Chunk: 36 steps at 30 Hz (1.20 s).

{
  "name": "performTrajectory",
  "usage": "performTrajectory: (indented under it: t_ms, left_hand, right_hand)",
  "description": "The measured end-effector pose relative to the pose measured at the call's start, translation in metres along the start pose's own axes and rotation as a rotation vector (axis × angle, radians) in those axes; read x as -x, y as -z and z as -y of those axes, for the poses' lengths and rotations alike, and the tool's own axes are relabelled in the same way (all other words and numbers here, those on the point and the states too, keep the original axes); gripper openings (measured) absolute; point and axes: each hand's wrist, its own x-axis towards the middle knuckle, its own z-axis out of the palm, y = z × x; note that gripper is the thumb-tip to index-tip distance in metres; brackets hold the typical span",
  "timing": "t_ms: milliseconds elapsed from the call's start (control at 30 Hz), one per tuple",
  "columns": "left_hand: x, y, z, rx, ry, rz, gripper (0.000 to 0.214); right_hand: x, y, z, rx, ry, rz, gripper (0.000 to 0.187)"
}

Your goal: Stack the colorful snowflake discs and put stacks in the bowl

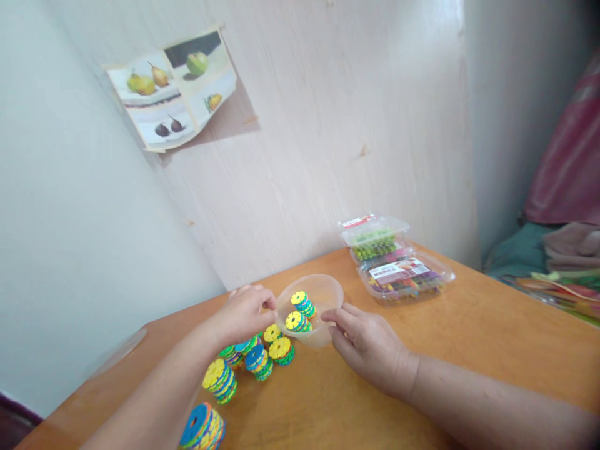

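Observation:
A translucent round plastic bowl [327, 289] sits on the wooden table, with two stacks of notched plastic discs inside it, each topped by a yellow disc [295, 322]. My left hand [250, 307] has its fingers curled at the bowl's left rim. On the opposite side, my right hand [363, 347] pinches the right rim between thumb and fingers. Several more disc stacks in yellow, blue and green stand below my left hand, among them a blue-topped stack [258, 362] and a yellow-topped one [220, 380]. My left forearm partly hides some of them.
Clear plastic boxes stand at the table's back right: one with green pieces [375, 244], another with mixed-colour pieces [405, 278]. A translucent lid [119, 351] lies by the left table edge. The wall behind bears a fruit picture [175, 94]. Fabric [567, 150] hangs at far right.

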Motion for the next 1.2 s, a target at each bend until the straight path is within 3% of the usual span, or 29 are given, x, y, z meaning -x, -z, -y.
performTrajectory:
  t_ms: [233, 433, 767, 1200]
  left_hand:
    - [0.027, 0.0, -0.008, -0.006, -0.038, 0.144, 0.021]
    - [0.029, -0.004, -0.02, -0.056, -0.045, 0.25, 0.029]
    - [0.026, -0.017, -0.015, -0.056, -0.012, 0.216, 0.029]
    - [0.026, -0.019, -0.015, -0.004, -0.04, 0.23, 0.034]
  right_hand:
    - [0.0, 0.001, 0.001, 0.008, 0.001, 0.008, 0.029]
    - [0.0, 0.001, 0.0, -0.012, 0.0, -0.003, 0.029]
    - [0.001, 0.0, 0.0, -0.034, 0.002, -0.003, 0.028]
    - [0.0, 0.002, -0.002, 0.08, -0.001, -0.075, 0.026]
